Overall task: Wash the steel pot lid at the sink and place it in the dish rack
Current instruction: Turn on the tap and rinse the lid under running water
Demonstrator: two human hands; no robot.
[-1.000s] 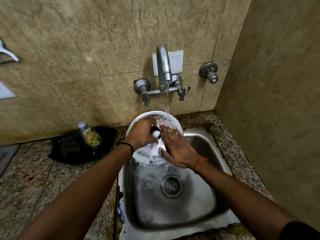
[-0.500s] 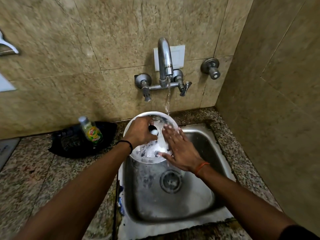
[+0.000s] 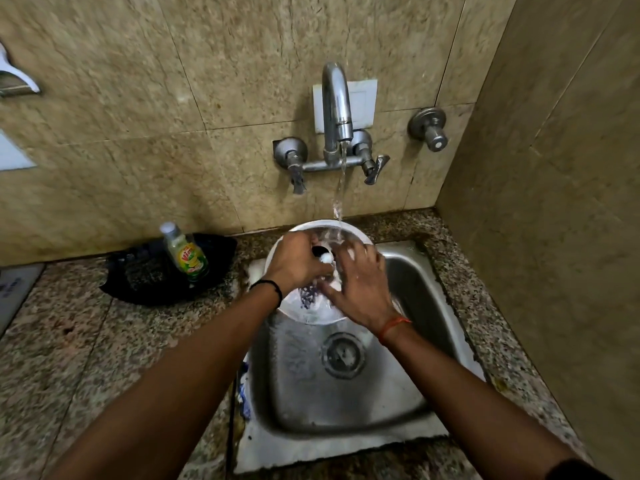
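- We keep the steel pot lid (image 3: pixel 313 311) tilted over the back-left of the sink (image 3: pixel 412 282), w/ tap (image 3: pixel 335 105) water hitting its top edge.
- Left hand (image 3: pixel 298 265) fingers closed on the lid's knob.
- Right hand (image 3: pixel 360 289), fingers spread flat, has slid up from the lid's lower part toward the knob.
- So we judge: rinse-rub ongoing; rack step not yet begun, no rack in view.

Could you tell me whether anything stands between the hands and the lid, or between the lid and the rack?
Nothing separates them: the left hand grips the lid by its knob, and the right hand lies flat on it. No rack is in view.
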